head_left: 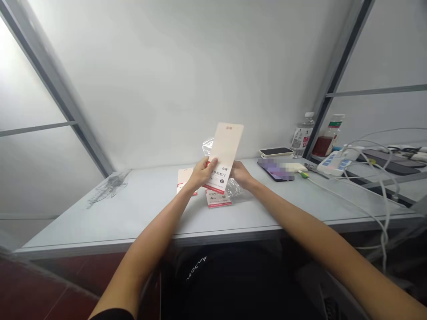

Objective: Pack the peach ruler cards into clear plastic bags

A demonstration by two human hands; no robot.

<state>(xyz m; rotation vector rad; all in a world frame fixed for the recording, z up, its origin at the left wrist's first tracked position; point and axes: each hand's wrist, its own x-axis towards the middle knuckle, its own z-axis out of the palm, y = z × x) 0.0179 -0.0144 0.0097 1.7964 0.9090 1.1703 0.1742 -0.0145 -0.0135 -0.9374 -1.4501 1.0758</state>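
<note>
My left hand (202, 173) pinches the lower part of a tall cream card (226, 151) with a red band and printed text, holding it tilted up above the desk. My right hand (240, 174) sits at the card's right side, its fingers hidden behind the card, against a clear plastic wrapper (234, 187). Below the hands, a similar red-banded card (218, 198) lies flat on the desk. Another one (184, 180) lies partly hidden behind my left hand.
The white desk (140, 200) runs along a pale wall. At right stand a water bottle (302, 135), a bottle of red liquid (328, 138), stacked phones (276, 152), a dark phone (275, 170) and a power strip (333, 163) with white cables. A grey wire tangle (108, 189) lies at left.
</note>
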